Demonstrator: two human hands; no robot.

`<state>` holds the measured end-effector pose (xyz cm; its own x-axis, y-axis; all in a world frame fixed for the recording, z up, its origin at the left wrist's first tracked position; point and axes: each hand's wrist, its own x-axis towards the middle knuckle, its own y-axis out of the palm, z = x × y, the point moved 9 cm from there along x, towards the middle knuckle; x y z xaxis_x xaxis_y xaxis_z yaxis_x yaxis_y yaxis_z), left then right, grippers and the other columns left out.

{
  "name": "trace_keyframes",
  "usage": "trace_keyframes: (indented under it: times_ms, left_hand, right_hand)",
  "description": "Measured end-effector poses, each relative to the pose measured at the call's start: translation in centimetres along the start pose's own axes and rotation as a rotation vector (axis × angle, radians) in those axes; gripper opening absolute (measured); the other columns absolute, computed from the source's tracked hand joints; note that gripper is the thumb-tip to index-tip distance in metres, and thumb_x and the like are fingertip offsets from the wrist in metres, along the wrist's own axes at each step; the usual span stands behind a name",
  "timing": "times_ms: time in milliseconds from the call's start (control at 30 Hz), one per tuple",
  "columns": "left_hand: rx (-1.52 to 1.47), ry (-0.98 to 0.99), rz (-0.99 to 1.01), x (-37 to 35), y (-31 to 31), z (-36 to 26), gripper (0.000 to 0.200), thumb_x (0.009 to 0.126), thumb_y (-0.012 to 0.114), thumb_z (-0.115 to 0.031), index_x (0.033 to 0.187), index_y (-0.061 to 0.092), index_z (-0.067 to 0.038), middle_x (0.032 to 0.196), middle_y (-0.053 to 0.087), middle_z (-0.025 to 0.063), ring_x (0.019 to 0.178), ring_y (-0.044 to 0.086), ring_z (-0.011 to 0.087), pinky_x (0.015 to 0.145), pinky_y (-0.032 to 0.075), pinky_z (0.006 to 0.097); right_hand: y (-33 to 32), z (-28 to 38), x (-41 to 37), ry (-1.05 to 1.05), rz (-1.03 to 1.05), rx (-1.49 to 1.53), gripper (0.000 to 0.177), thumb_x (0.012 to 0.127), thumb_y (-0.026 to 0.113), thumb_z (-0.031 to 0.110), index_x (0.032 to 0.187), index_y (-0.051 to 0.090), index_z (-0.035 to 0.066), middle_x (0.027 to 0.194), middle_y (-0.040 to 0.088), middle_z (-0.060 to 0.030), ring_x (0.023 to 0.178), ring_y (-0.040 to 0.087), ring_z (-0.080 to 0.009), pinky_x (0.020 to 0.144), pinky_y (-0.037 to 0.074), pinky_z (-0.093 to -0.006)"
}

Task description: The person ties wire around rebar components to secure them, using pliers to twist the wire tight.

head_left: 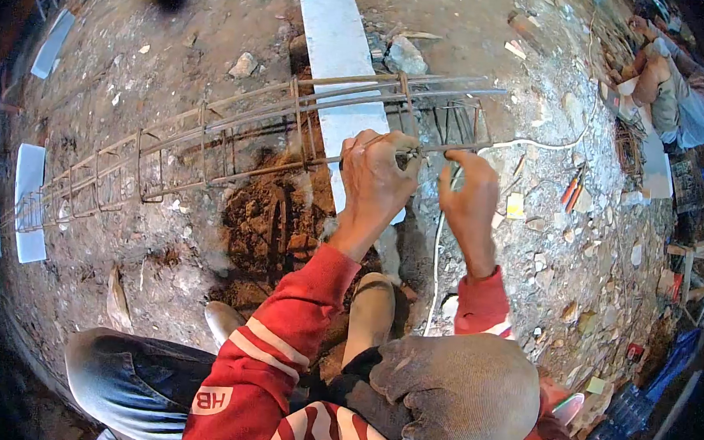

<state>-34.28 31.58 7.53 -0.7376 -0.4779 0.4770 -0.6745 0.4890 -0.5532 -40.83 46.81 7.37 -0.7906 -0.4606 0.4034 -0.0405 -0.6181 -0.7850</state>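
Now left hand (376,179) fingers clamp a top bar of the rebar cage (202,125), steadying it; right hand (468,198) fingers pinch together just beside (tie wire, perhaps; too thin to tell).

We see stony brown dirt ground (175,57) bearing a long rusty steel rebar cage (209,138), which runs leftward from the fingers (399,145). A flat white plank (333,45) passes beneath them, with a grey stone (406,56) beyond. To their right lie a thin white cable (540,142) and orange sticks (571,190).
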Motion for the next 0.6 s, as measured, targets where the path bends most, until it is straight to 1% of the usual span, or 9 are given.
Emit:
trace_keyframes:
  times_ms: [33,167,233,267,300,367,400,533,600]
  left_hand:
    - [-0.008,-0.003,0.014,0.1,0.0,0.0,0.020,0.067,0.081,-0.013,0.085,0.072,-0.014,0.080,0.071,0.0061,0.079,0.063,0.0250,0.075,0.043,0.0392]
    - [-0.023,0.018,0.029,0.1,0.0,-0.2,0.017,0.068,0.079,-0.013,0.084,0.074,-0.013,0.083,0.072,0.0064,0.082,0.063,0.0248,0.075,0.044,0.0389]
    - [-0.020,0.046,0.030,0.0,-0.3,-0.5,0.017,0.068,0.078,-0.012,0.084,0.074,-0.013,0.083,0.072,0.0056,0.084,0.063,0.0243,0.075,0.044,0.0392]
    - [-0.010,0.074,0.033,0.0,-0.4,-0.7,0.017,0.068,0.078,-0.012,0.085,0.074,-0.013,0.084,0.072,0.0049,0.085,0.063,0.0237,0.076,0.044,0.0395]
    - [-0.012,0.068,0.026,0.0,-0.6,-0.6,0.017,0.068,0.078,-0.012,0.085,0.074,-0.013,0.084,0.072,0.0049,0.085,0.063,0.0237,0.076,0.044,0.0395]
    - [0.054,0.169,0.067,-0.4,0.0,-1.2,0.020,0.071,0.075,-0.011,0.090,0.075,-0.012,0.088,0.072,0.0028,0.087,0.063,0.0229,0.076,0.045,0.0398]
    - [0.051,0.161,0.062,-0.5,0.0,-0.9,0.020,0.071,0.075,-0.011,0.090,0.075,-0.012,0.088,0.072,0.0028,0.087,0.063,0.0229,0.076,0.045,0.0398]
    - [0.068,0.357,0.105,-1.4,-0.1,-1.7,0.028,0.073,0.071,-0.011,0.101,0.073,-0.012,0.101,0.072,0.0033,0.094,0.063,0.0230,0.082,0.046,0.0396]
    - [0.062,0.419,0.155,-1.5,0.0,-1.9,0.033,0.072,0.071,-0.010,0.105,0.072,-0.010,0.109,0.070,0.0049,0.098,0.062,0.0241,0.087,0.047,0.0397]
  right_hand:
    - [1.0,-0.6,-0.5,0.004,-0.002,-0.003,0.027,0.080,0.065,0.010,0.106,0.068,0.002,0.094,0.070,-0.0154,0.091,0.066,-0.0345,0.091,0.047,-0.0474]
    - [3.5,1.1,-1.4,-0.228,0.017,-0.171,0.037,0.084,0.061,0.012,0.121,0.057,0.005,0.096,0.069,-0.0139,0.099,0.062,-0.0373,0.112,0.023,-0.0574]
    - [4.8,0.0,-1.3,-0.123,0.193,-0.011,0.029,0.085,0.062,0.014,0.113,0.059,0.005,0.090,0.068,-0.0127,0.098,0.061,-0.0372,0.108,0.028,-0.0534]
    - [3.3,-0.1,-1.6,-0.082,0.011,0.029,0.021,0.085,0.064,0.015,0.105,0.062,0.006,0.085,0.066,-0.0133,0.089,0.064,-0.0368,0.094,0.041,-0.0494]
    - [3.2,0.4,-2.7,-0.090,0.016,0.026,0.021,0.085,0.064,0.015,0.105,0.062,0.006,0.085,0.066,-0.0133,0.089,0.064,-0.0368,0.094,0.041,-0.0494]
    - [2.2,-0.5,-5.7,0.124,-0.028,0.094,0.014,0.085,0.064,0.006,0.098,0.067,0.002,0.081,0.066,-0.0159,0.077,0.065,-0.0345,0.070,0.049,-0.0417]
    - [1.3,1.1,-6.6,0.079,-0.089,0.089,0.011,0.084,0.065,0.006,0.094,0.069,0.002,0.078,0.065,-0.0167,0.070,0.064,-0.0338,0.060,0.049,-0.0389]
    - [-0.6,4.5,-5.7,0.163,0.022,0.005,0.015,0.080,0.068,0.006,0.095,0.069,0.005,0.079,0.064,-0.0176,0.069,0.064,-0.0354,0.063,0.049,-0.0414]
    - [-1.3,6.3,-3.7,0.027,0.042,0.013,0.010,0.083,0.064,0.010,0.091,0.067,0.006,0.077,0.063,-0.0167,0.070,0.063,-0.0379,0.062,0.049,-0.0460]
